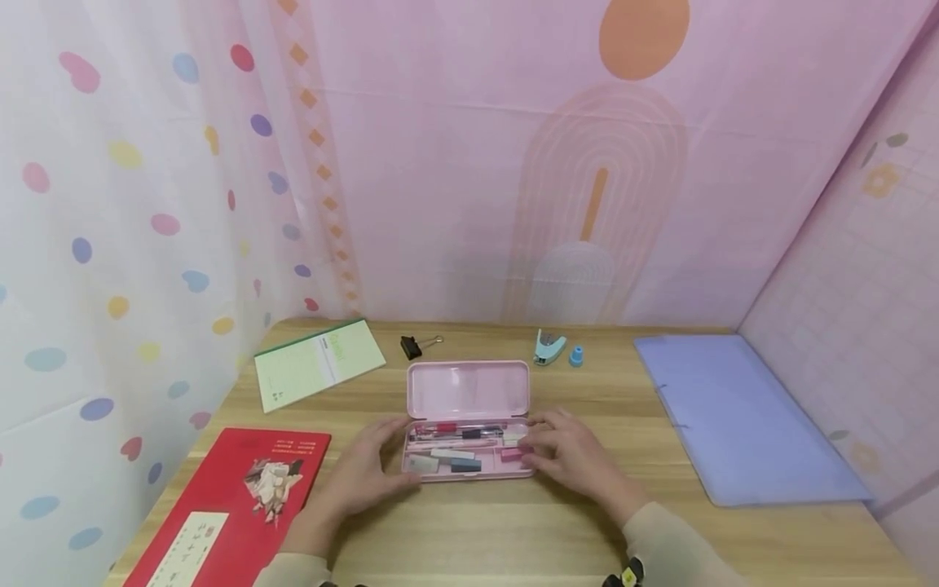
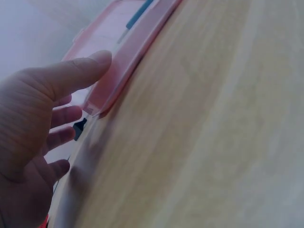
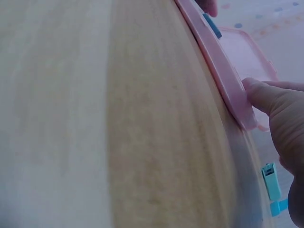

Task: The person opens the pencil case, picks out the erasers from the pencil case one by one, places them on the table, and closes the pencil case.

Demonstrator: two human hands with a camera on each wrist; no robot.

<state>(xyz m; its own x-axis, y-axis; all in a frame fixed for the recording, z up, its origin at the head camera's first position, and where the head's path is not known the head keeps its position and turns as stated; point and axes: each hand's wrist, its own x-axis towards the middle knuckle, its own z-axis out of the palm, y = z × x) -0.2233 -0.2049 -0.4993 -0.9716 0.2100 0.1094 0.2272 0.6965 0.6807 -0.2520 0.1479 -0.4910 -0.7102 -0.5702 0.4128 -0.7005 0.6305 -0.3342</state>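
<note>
A pink pencil case [image 1: 469,478] lies on the table with its lid [image 1: 468,390] raised. Inside are several pens [image 1: 447,434], a blue-grey capped piece [image 1: 465,465], a pale block [image 1: 423,464] and a pink eraser [image 1: 511,453]. At the case's left end is my left hand [image 1: 367,466], thumb by the front corner; its fingers spread loosely behind the thumb in the left wrist view. My right hand [image 1: 568,452] is at the right end, fingertips over the rim near the pink eraser. The right wrist view shows its thumb [image 3: 260,94] against the case; the fingers are mostly hidden.
Behind the case lie a black binder clip [image 1: 412,348], a light-blue stapler [image 1: 548,349] and a small blue piece [image 1: 576,356]. A green notepad [image 1: 319,365] and red book [image 1: 257,481] are on the left, a lilac folder [image 1: 748,424] on the right. Curtains surround the table.
</note>
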